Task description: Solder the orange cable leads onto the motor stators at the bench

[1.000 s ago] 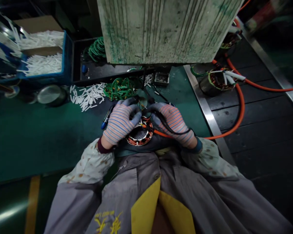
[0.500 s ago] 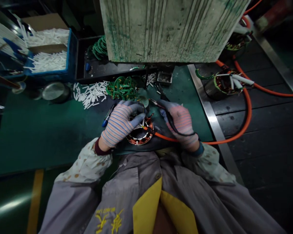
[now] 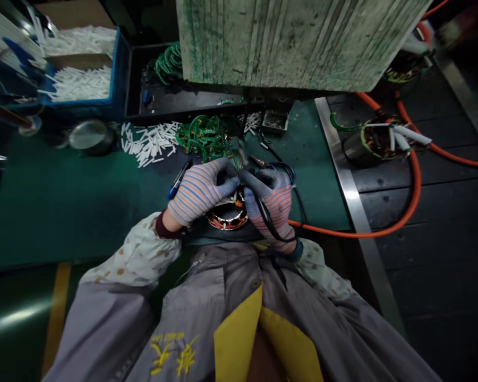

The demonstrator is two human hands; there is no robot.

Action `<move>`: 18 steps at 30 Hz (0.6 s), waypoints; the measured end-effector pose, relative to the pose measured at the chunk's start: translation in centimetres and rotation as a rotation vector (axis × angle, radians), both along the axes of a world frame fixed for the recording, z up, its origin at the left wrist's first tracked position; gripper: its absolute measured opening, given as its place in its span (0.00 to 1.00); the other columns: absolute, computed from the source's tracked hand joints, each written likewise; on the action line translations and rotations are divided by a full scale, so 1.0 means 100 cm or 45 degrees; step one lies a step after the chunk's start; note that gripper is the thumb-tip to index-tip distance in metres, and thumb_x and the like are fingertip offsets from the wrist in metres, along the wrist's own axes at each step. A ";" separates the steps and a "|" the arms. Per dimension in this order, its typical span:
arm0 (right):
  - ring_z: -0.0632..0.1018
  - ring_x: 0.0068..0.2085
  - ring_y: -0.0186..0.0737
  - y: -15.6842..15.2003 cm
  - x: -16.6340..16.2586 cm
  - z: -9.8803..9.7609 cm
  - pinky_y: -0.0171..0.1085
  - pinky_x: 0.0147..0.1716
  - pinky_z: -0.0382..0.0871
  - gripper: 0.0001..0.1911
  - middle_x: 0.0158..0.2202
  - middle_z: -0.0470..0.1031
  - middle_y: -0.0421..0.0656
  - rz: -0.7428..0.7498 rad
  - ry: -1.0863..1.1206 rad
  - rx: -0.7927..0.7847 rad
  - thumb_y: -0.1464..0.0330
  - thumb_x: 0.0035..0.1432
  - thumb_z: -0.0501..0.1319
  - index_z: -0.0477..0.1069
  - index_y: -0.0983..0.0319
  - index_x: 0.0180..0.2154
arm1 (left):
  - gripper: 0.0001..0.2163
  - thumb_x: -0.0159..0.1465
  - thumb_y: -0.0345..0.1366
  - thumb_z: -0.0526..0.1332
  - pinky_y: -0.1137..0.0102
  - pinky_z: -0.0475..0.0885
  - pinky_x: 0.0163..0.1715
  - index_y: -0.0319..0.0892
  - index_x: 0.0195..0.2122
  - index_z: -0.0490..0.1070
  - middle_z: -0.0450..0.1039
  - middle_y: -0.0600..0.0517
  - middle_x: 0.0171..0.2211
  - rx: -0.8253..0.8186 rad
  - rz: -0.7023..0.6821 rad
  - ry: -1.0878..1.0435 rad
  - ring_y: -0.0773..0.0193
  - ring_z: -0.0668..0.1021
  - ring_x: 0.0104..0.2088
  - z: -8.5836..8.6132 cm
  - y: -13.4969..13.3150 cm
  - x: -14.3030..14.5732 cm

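Observation:
A copper-wound stator ring [image 3: 228, 225] lies on the green mat in front of me, partly hidden by both hands. My left hand [image 3: 203, 192], in a striped knit glove, is closed in a pinch over the ring's far left side; what its fingertips hold is hidden. My right hand [image 3: 270, 204], gloved alike, is closed beside it, its fingertips almost meeting the left ones. A black cable [image 3: 266, 217] runs through the right hand and over its palm. Just beyond lies a small metal-tipped piece [image 3: 256, 161]. An orange cable [image 3: 334, 232] passes under the right hand towards the ring.
Green lacing cords [image 3: 203, 135], short white sleeves [image 3: 151, 143] and a blue marker [image 3: 179, 180] lie beyond my hands. A blue bin [image 3: 117, 74] and round tin [image 3: 91, 137] stand left. A big panel [image 3: 295, 42] blocks the back. Another stator [image 3: 372, 143] sits right, past a metal edge.
My right hand has moved left, from beside the ring to against my left hand's fingertips, its fingers now drawn together. The left hand stays nearly in place. The view has shifted slightly.

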State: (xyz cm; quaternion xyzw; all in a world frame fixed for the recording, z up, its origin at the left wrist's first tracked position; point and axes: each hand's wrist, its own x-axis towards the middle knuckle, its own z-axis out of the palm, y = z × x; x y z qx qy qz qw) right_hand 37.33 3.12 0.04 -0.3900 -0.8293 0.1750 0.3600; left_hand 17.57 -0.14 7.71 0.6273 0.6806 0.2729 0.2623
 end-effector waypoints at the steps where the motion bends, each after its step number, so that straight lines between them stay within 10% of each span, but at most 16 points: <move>1: 0.75 0.59 0.60 0.004 -0.001 0.002 0.61 0.64 0.74 0.24 0.55 0.75 0.52 0.018 -0.019 -0.023 0.60 0.74 0.59 0.81 0.49 0.66 | 0.13 0.69 0.49 0.63 0.66 0.68 0.33 0.45 0.38 0.77 0.79 0.55 0.29 0.015 0.017 0.017 0.60 0.76 0.30 -0.001 -0.001 0.002; 18: 0.75 0.55 0.57 0.006 -0.001 0.004 0.58 0.59 0.76 0.22 0.54 0.73 0.50 -0.058 0.024 0.127 0.63 0.74 0.57 0.83 0.49 0.62 | 0.16 0.70 0.50 0.64 0.65 0.75 0.40 0.43 0.46 0.83 0.86 0.51 0.36 0.045 0.129 -0.092 0.55 0.84 0.37 -0.009 -0.008 0.007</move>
